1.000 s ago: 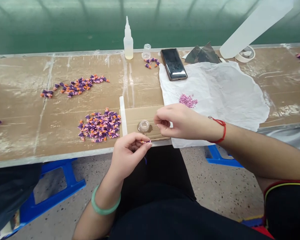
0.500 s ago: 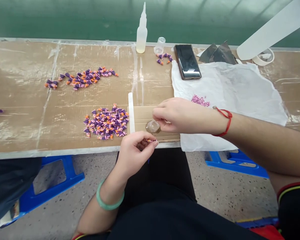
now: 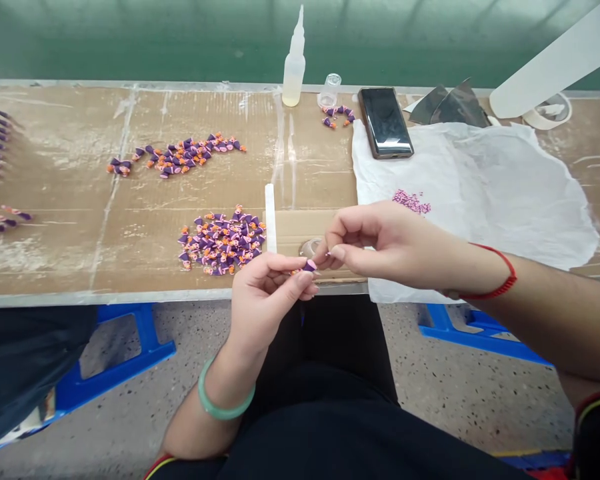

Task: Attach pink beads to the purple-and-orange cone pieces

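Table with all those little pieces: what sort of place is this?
Probably a handcraft workshop: small purple pieces lie in piles, near a nozzle bottle, on a cardboard-covered table.

At the table (image 3: 60,260), my left fingers (image 3: 294,288) pinch a small purple figure (image 3: 309,266) while my right fingers (image 3: 351,257) hold a tiny piece (image 3: 329,254) just beside it.

Glossy green panel (image 3: 130,50) across top, brown-topped table (image 3: 65,250) across middle, speckled floor (image 3: 135,413) below, blue stool (image 3: 149,328) lower left

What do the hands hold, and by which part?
Left hand: a piece, pinched by its sides, purple end beyond the fingers. Right hand: too small to tell.
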Available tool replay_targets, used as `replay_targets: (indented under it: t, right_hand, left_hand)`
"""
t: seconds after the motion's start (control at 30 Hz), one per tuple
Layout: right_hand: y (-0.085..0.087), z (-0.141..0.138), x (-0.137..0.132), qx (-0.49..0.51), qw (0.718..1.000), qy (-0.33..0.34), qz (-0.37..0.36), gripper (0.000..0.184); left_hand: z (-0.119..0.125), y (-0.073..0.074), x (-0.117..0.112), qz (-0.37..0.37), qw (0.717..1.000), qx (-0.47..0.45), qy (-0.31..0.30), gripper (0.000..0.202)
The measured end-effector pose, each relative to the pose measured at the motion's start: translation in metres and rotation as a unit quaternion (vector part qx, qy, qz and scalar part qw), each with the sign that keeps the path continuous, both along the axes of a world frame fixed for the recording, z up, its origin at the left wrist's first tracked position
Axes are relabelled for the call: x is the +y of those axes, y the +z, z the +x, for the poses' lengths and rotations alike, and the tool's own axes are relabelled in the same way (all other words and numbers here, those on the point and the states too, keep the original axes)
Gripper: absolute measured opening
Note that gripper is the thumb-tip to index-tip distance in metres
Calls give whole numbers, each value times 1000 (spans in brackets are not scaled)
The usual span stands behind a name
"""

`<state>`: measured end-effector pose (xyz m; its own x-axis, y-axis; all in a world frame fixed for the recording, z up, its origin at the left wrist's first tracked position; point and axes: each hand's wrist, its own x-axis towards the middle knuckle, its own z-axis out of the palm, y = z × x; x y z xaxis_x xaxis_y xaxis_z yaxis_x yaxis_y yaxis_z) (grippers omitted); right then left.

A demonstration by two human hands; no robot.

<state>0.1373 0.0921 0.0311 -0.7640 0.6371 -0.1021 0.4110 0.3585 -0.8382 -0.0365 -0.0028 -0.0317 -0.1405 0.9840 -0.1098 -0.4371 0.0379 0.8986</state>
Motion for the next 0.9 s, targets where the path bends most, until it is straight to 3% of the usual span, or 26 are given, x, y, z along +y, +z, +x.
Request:
replay_targets:
  t: [0.1,0.23,0.9]
  right_hand:
    - [4,0,-12,42,994,-13,-104,15]
    - [12,-2,-21,42,990,-34,-131,14]
    - [24,4,-29,25,999,-16,30,15]
  left_hand:
    - [3,6,-4,22,999,-27,-14,21]
    - [5,9,-8,48,998,-35,-18,12]
    - [15,16,-13,91,995,-45,-14,12]
